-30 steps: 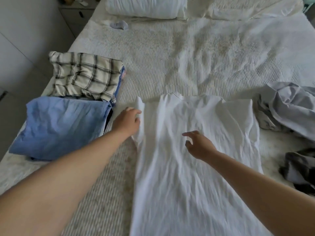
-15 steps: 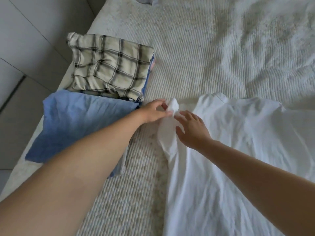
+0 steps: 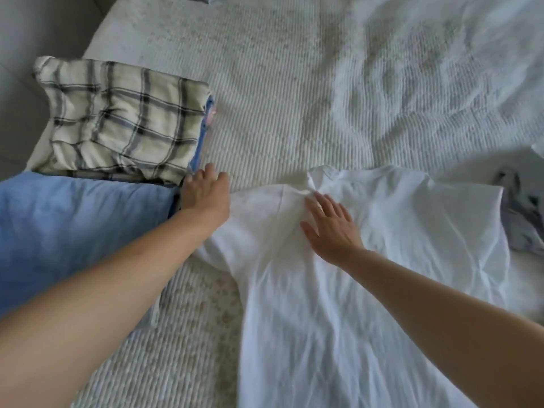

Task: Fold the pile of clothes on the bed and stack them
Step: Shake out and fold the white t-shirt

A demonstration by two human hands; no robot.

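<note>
Both hands lie flat, fingers spread, gripping nothing: left hand (image 3: 206, 192) and right hand (image 3: 331, 228) on the white shirt (image 3: 382, 245).

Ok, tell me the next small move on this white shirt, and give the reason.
Probably fold the left sleeve inward. The white cotton T-shirt lies flat on the ribbed bedspread, its left sleeve spread out under the left hand, while the right hand presses flat near the collar, pinning a fold line.
</note>
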